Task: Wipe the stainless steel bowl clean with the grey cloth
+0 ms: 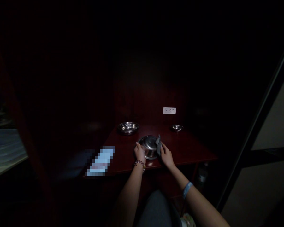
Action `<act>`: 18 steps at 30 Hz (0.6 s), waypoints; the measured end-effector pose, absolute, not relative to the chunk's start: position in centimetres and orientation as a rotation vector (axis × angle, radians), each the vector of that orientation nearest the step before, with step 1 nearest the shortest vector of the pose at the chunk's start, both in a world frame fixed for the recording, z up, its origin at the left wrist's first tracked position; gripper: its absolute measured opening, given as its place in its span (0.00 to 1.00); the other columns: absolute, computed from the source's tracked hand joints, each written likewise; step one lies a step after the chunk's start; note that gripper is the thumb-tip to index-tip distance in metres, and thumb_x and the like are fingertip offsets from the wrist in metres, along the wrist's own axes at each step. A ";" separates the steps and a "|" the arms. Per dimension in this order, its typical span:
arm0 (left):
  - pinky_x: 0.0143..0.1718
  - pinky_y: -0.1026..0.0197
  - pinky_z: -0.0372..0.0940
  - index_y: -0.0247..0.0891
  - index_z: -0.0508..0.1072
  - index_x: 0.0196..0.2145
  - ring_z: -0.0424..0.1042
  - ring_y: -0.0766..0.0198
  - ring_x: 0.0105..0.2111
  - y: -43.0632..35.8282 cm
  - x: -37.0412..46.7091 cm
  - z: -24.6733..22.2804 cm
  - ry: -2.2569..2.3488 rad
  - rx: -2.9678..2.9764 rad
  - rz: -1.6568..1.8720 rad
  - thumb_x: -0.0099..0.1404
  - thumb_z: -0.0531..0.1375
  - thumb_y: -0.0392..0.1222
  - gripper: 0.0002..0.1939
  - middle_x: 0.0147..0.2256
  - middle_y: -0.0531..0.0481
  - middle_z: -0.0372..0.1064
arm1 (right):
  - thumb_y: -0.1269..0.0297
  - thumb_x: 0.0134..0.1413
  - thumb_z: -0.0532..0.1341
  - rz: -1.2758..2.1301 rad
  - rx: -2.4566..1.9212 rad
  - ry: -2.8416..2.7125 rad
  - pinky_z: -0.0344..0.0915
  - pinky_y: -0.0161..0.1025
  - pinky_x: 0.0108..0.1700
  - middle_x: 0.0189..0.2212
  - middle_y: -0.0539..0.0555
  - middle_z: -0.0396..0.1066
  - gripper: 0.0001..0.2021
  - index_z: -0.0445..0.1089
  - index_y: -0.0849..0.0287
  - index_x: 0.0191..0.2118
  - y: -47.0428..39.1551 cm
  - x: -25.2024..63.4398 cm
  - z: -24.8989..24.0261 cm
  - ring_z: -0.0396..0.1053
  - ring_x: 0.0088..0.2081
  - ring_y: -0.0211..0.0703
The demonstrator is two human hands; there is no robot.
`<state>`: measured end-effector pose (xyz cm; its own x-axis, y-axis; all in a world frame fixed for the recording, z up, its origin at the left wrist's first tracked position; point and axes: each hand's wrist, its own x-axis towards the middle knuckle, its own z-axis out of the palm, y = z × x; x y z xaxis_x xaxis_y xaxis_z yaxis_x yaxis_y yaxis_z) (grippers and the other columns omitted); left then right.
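A shiny metal bowl (148,145) is tilted above the front of the dark red table (123,157), its rounded underside showing. My left hand (140,153) grips its left edge, the thumb on top and the other fingers mostly hidden. At the bowl's right side, my right hand (166,154) is closed on a grey cloth (158,145), which touches the metal.
Stacked metal dishes (128,127) stand at the table's back left, and a small metal bowl (177,127) at its back right. A white socket panel (169,110) is on the back wall. A blurred bright rectangle (101,161) lies at the front left. Dark walls flank the table.
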<state>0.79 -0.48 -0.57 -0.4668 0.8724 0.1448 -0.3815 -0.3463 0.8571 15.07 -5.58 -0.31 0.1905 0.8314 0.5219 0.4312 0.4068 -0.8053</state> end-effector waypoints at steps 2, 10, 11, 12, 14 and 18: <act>0.28 0.60 0.64 0.38 0.67 0.27 0.68 0.63 0.24 -0.5 0.9 -0.3 0.970 0.718 1.870 0.64 0.50 0.63 0.25 0.24 0.47 0.67 | 0.57 0.63 0.49 0.364 -1.217 -1.423 0.62 0.45 0.58 0.54 0.59 0.70 0.23 0.65 0.60 0.59 -6.4 14.6 -0.2 0.69 0.55 0.49; 0.24 0.64 0.60 0.38 0.64 0.21 0.62 0.68 0.19 -0.8 0.9 -0.1 0.916 0.740 1.879 0.61 0.54 0.65 0.27 0.18 0.55 0.60 | 0.67 0.63 0.46 0.141 -1.007 -1.829 0.50 0.50 0.67 0.62 0.51 0.61 0.24 0.60 0.54 0.63 -7.9 12.6 1.2 0.53 0.66 0.45; 0.25 0.64 0.61 0.37 0.65 0.22 0.64 0.68 0.20 -0.9 0.9 -0.1 0.883 0.738 1.881 0.60 0.54 0.66 0.28 0.19 0.54 0.62 | 0.67 0.63 0.46 0.112 -1.012 -1.860 0.49 0.51 0.67 0.62 0.51 0.60 0.24 0.60 0.54 0.63 -7.9 12.4 1.6 0.52 0.66 0.45; 0.26 0.63 0.62 0.35 0.68 0.24 0.66 0.67 0.21 -1.0 1.0 0.0 0.846 0.731 1.877 0.59 0.55 0.67 0.28 0.20 0.53 0.65 | 0.66 0.64 0.46 0.085 -1.020 -1.894 0.48 0.52 0.67 0.63 0.51 0.59 0.24 0.58 0.53 0.64 -7.8 12.3 2.1 0.52 0.66 0.45; 0.30 0.62 0.65 0.33 0.72 0.29 0.70 0.64 0.25 -1.3 1.1 0.3 0.778 0.710 1.867 0.58 0.56 0.66 0.28 0.25 0.48 0.71 | 0.63 0.65 0.47 0.037 -1.026 -1.974 0.45 0.54 0.68 0.64 0.51 0.56 0.23 0.56 0.52 0.65 -7.6 12.2 2.9 0.50 0.67 0.46; 0.33 0.61 0.67 0.32 0.75 0.33 0.73 0.61 0.30 -1.6 1.2 0.9 0.802 0.658 1.864 0.62 0.56 0.60 0.24 0.30 0.44 0.75 | 0.56 0.66 0.49 0.018 -1.014 -2.061 0.41 0.57 0.68 0.66 0.51 0.51 0.25 0.51 0.50 0.67 -6.5 12.3 3.8 0.47 0.68 0.49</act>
